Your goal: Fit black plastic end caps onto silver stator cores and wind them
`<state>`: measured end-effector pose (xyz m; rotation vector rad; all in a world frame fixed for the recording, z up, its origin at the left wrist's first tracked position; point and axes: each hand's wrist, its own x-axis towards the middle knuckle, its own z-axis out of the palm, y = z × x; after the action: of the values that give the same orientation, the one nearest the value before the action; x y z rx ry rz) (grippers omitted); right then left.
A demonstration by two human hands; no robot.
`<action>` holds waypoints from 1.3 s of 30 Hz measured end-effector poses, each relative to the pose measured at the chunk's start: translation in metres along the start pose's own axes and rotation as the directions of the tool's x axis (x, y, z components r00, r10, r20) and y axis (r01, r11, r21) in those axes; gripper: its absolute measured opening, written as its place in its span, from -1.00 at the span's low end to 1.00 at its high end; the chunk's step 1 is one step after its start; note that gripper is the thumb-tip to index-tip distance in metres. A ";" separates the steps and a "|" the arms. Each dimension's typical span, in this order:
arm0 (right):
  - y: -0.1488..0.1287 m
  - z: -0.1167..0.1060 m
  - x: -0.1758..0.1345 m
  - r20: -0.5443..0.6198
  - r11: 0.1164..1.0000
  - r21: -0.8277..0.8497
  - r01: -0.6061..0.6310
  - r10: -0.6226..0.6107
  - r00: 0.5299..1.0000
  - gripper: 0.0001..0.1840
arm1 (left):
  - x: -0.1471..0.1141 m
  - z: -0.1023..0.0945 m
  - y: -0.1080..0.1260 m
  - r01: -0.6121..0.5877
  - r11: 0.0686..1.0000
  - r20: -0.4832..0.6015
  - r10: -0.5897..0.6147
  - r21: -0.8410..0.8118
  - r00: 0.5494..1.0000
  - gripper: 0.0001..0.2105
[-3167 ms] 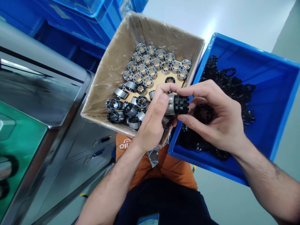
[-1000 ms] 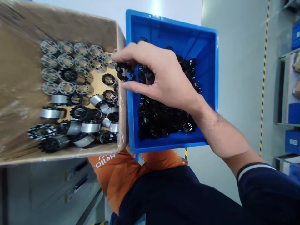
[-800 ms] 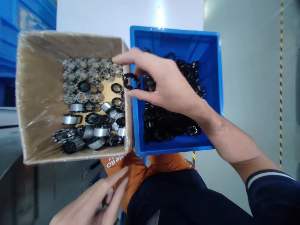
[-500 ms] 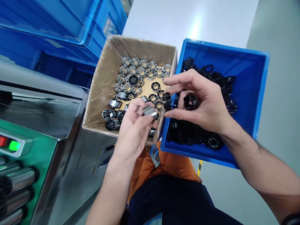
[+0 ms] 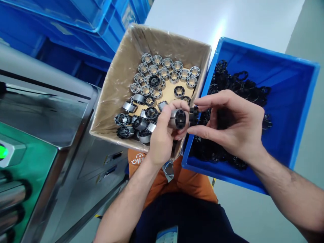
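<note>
My left hand [image 5: 162, 135] is closed around a silver metal cylinder with a black slotted end [image 5: 179, 118], held over the near right side of the cardboard box [image 5: 108, 111]. Between thumb and fingertips, my right hand [image 5: 235, 125] pinches a black toothed plastic ring [image 5: 194, 116] just right of the cylinder, the two nearly meeting. Inside the box, which has a clear plastic lining, silver ring-shaped cores [image 5: 157, 60] stand in rows. Several cores with black toothed ends [image 5: 129, 107] lie nearer me. A blue bin [image 5: 286, 111] under my right hand contains a heap of black rings [image 5: 238, 84].
A white tabletop [image 5: 192, 20] lies beyond the box and bin. Blue crates [image 5: 76, 20] are stacked at upper left. On the left stands a metal machine [image 5: 83, 104] with a green panel [image 5: 37, 152], a lit green button [image 5: 3, 152] and metal cylinders [image 5: 12, 195].
My left hand has turned the cylinder so its black end faces right. The hands have come together, bringing the right hand's ring beside it. A second black ring in my right palm no longer shows.
</note>
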<state>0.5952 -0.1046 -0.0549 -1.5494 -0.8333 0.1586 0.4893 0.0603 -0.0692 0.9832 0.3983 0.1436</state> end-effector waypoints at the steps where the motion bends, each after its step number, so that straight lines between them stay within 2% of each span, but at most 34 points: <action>1: 0.002 0.003 -0.002 -0.007 1.000 -0.008 0.006 -0.006 1.000 -0.40 | -0.001 -0.001 0.000 -0.006 1.000 0.003 0.006 0.016 1.000 -0.50; 6: 0.007 0.011 -0.008 -0.004 0.995 -0.102 -0.009 0.009 1.000 -0.52 | -0.004 -0.004 -0.005 -0.050 0.989 0.030 0.047 0.137 0.998 -0.43; 13: -0.002 0.006 -0.005 0.010 0.984 -0.177 -0.020 0.022 1.000 -0.51 | -0.006 -0.013 -0.011 -0.145 0.973 0.196 0.109 0.179 0.975 -0.49; 16: -0.004 0.005 -0.006 0.032 0.986 -0.167 0.017 -0.012 0.999 -0.50 | -0.007 -0.016 -0.010 -0.184 0.963 0.224 0.138 0.198 0.965 -0.51; 21: -0.003 0.004 -0.007 0.020 0.996 -0.079 -0.046 0.048 0.999 -0.54 | -0.011 -0.019 -0.009 -0.171 0.960 0.241 0.116 0.221 0.964 -0.48; 26: -0.008 0.000 -0.002 0.118 0.968 -0.233 0.096 -0.070 0.991 -0.54 | -0.007 -0.015 -0.008 -0.123 0.974 0.261 0.071 0.188 0.963 -0.38; 28: -0.009 -0.002 -0.001 0.138 0.958 -0.279 0.070 -0.032 0.990 -0.47 | -0.002 -0.012 -0.007 -0.082 0.984 0.251 0.041 0.158 0.967 -0.35; 30: -0.009 -0.004 -0.002 0.105 0.947 -0.322 0.009 0.026 0.994 -0.36 | 0.001 -0.010 -0.007 -0.094 0.987 0.203 0.066 0.130 0.977 -0.33; 32: -0.009 -0.006 -0.002 0.084 0.952 -0.299 -0.063 0.092 0.992 -0.45 | 0.002 -0.008 -0.006 -0.121 0.987 0.123 0.108 0.102 0.986 -0.30; 33: -0.010 -0.008 -0.003 0.103 0.960 -0.262 -0.101 0.131 0.986 -0.52 | 0.003 -0.007 -0.006 -0.134 0.987 0.075 0.127 0.090 0.989 -0.31; 35: -0.012 -0.010 -0.002 0.185 0.974 -0.162 -0.157 0.186 0.965 -0.53 | 0.002 -0.006 -0.006 -0.156 0.984 0.010 0.156 0.088 0.988 -0.35; 37: -0.013 -0.009 -0.001 0.262 0.979 -0.055 -0.195 0.202 0.944 -0.60 | 0.001 -0.006 -0.006 -0.179 0.978 0.001 0.180 0.107 0.984 -0.36; 39: -0.014 -0.006 0.001 0.282 0.972 0.088 -0.220 0.187 0.941 -0.73 | 0.001 -0.006 -0.007 -0.203 0.974 -0.008 0.205 0.106 0.979 -0.35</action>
<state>0.5939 -0.1100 -0.0409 -1.5190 -0.8580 0.5743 0.4872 0.0620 -0.0780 1.1263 0.3236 0.3203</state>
